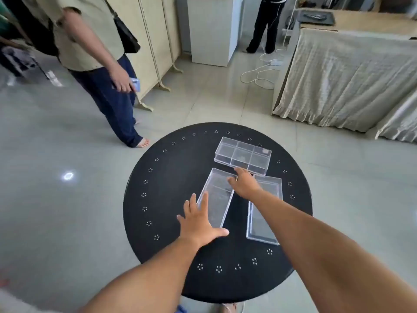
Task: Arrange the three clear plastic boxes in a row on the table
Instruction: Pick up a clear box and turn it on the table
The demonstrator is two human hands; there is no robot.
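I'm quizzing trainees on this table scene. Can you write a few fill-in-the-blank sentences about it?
1. The boxes lie on a ____, black table.
2. The divided box has ____ compartments.
3. The left hand rests on the ____ end of the left box.
4. The right forearm crosses over the right box, which lies ____ of the divided box.

Missing words: round; six; near; nearer

— Any words or numbers to read anywhere?
— None. The far clear box (242, 155), at one o'clock on the round table (167, 177), has a small pale patch, too blurred to read.
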